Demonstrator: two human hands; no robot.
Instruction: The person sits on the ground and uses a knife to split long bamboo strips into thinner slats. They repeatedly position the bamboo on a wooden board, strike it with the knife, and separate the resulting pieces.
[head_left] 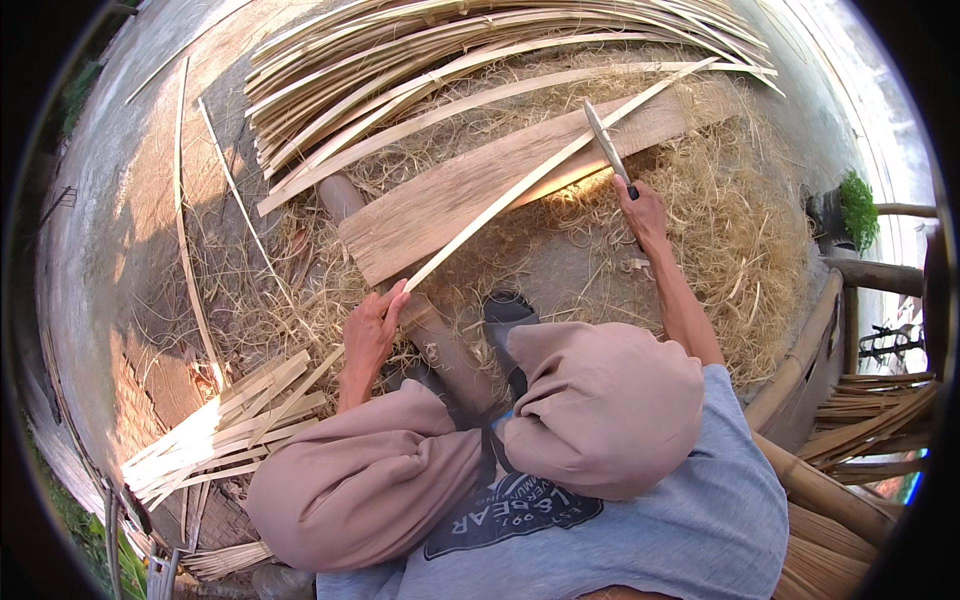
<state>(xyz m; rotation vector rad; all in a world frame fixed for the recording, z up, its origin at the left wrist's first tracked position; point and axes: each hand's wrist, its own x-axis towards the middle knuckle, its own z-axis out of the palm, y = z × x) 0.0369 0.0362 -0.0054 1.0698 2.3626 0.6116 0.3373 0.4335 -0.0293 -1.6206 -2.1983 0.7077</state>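
Observation:
My left hand (373, 330) is closed on the near end of a long, pale bamboo strip (512, 196). The strip slants away to the upper right, crossing over a wide wooden plank (450, 212). In my right hand (643, 212) is a knife (606, 142) with a dark handle, its blade pointing up and away. The blade lies close to the strip's far part, over the plank; whether they touch I cannot tell. A round log (342, 198) shows under the plank's left part.
Many split bamboo strips (400, 75) lie piled beyond the plank. Curly shavings (715, 215) cover the ground, thickest at right. More pale strips (240, 420) lie by my left knee. At right stand a bamboo-pole frame (810, 330) and a green plant (858, 210).

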